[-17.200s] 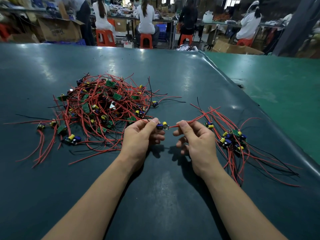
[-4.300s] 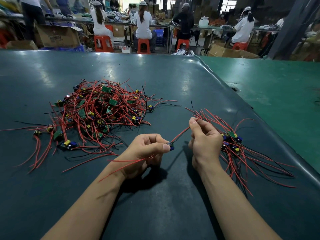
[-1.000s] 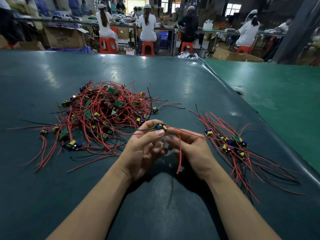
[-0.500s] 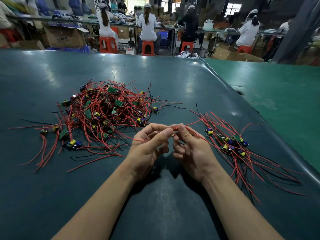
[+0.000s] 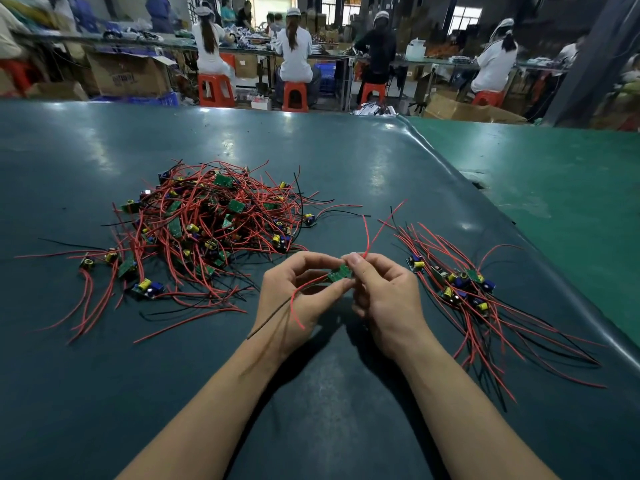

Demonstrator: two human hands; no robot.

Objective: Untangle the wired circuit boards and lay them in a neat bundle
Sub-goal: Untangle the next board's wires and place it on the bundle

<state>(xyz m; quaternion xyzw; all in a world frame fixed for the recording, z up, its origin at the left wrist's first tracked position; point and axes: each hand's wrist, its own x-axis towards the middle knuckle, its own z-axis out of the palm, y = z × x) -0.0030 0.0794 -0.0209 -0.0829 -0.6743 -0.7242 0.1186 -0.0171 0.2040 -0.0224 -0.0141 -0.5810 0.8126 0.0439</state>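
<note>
- My left hand (image 5: 300,296) and right hand (image 5: 384,295) meet above the mat, fingers of both curled onto one small green circuit board (image 5: 340,273) pinched between them.
- Half a second ago I saw only a red wire between the fingertips; now the board's green face shows, two red leads rise past my right thumb, and a red and a black lead hang over my left palm.
- The tangled pile (image 5: 204,223) lies ahead to the left, well apart from my left hand; the sorted bundle (image 5: 460,289) lies just right of my right hand.
- Bare dark mat (image 5: 346,410) runs from my forearms to the near edge; its raised right edge passes close behind the bundle, with a green table (image 5: 554,188) beyond.
</note>
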